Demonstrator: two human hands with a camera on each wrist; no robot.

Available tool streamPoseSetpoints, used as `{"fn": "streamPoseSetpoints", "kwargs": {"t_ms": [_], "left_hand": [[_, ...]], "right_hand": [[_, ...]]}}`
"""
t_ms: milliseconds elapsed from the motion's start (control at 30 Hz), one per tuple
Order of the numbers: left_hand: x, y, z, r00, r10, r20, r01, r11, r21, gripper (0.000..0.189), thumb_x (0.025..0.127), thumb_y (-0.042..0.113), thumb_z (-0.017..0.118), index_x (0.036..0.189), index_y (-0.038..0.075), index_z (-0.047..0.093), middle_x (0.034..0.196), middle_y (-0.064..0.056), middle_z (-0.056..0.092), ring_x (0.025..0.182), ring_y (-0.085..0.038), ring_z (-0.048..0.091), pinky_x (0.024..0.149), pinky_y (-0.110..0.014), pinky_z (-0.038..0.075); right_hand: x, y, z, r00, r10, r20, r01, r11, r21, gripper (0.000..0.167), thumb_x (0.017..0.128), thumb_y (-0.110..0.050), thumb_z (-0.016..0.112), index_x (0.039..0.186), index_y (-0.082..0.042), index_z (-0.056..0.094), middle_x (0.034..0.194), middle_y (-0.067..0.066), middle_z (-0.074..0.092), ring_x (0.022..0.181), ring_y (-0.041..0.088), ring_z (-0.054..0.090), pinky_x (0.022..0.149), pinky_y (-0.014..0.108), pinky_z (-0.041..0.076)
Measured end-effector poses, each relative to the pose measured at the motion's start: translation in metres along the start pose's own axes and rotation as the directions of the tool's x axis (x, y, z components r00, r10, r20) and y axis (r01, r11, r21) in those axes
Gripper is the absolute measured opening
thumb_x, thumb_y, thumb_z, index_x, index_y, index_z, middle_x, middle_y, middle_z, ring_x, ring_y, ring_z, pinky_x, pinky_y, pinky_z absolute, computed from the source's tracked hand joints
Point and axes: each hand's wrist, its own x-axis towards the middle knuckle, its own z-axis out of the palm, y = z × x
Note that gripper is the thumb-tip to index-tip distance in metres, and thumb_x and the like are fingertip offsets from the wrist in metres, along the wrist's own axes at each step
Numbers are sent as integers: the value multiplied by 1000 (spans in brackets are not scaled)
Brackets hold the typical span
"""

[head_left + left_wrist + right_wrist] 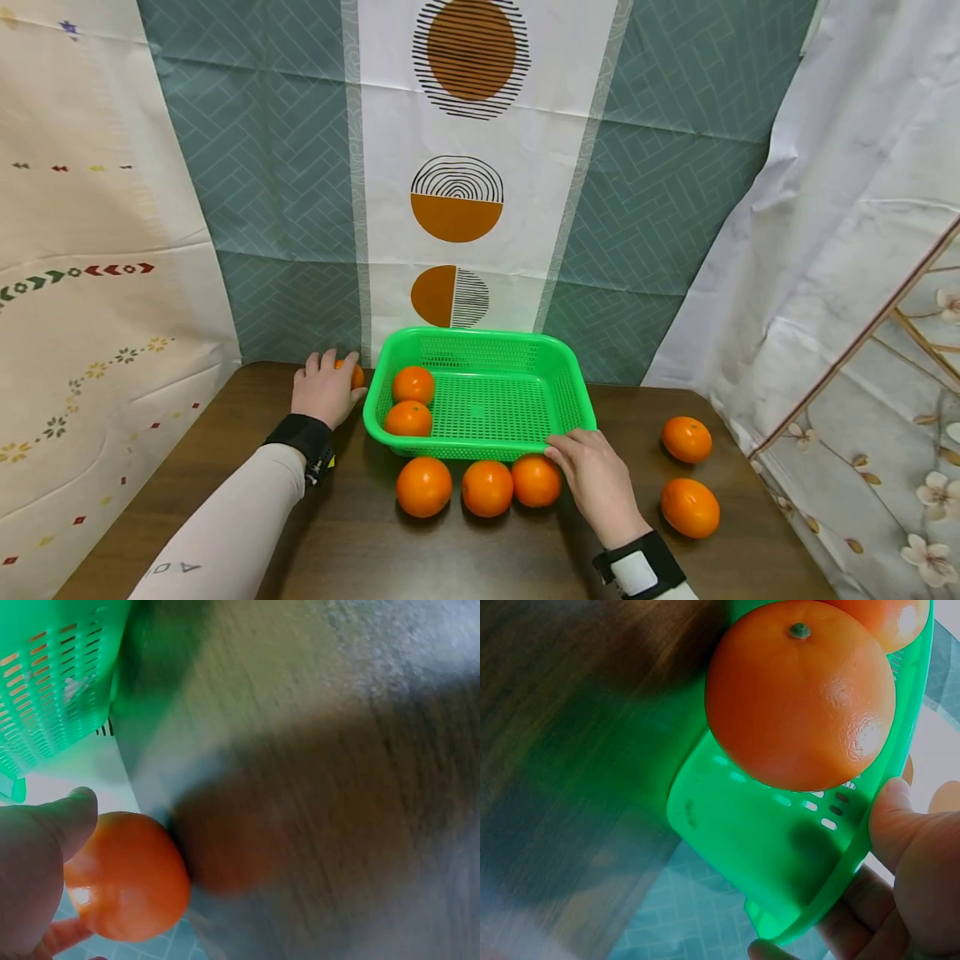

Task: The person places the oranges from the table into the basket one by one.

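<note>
A green plastic basket (480,454) stands at the middle back of the table, with two oranges (413,386) inside its left end. My right hand (596,479) pinches its near rim toward the right corner. In the right wrist view, the thumb lies on one side of the basket rim (832,889) and the fingers on the other. Left of the basket, my left hand (324,390) holds an orange (131,877) at the table's back edge, thumb on one side and fingers on the other. Much of that orange is hidden by the hand in the head view.
Three oranges (487,488) sit in a row along the basket's near side, the rightmost beside my right hand. Two more oranges (687,440) lie on the right part of the brown table (360,533). Patterned cloth (292,208) hangs behind and at both sides.
</note>
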Motion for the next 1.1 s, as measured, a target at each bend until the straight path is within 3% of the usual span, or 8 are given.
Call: {"fn": "streamPoseSetpoints", "kwargs": {"t_ms": [833, 1100], "left_hand": [[-1, -3, 8, 999, 27, -32, -27, 1000, 6, 66, 97, 26, 88, 150, -2, 60, 144, -42, 53, 133, -66, 48, 103, -78, 46], [-2, -4, 10, 999, 28, -30, -28, 999, -20, 66, 98, 23, 87, 151, -3, 58, 140, -42, 54, 119, -66, 57, 100, -76, 49]], "right_hand": [[0, 0, 0, 1000, -2, -1, 2, 1000, -11, 12, 97, -18, 86, 108, -17, 84, 101, -3, 74, 99, 24, 67, 85, 47, 62], [1, 0, 0, 1000, 16, 14, -16, 1000, -1, 11, 98, -19, 84, 109, -17, 85, 102, -2, 75, 100, 24, 67, 87, 48, 62]]}}
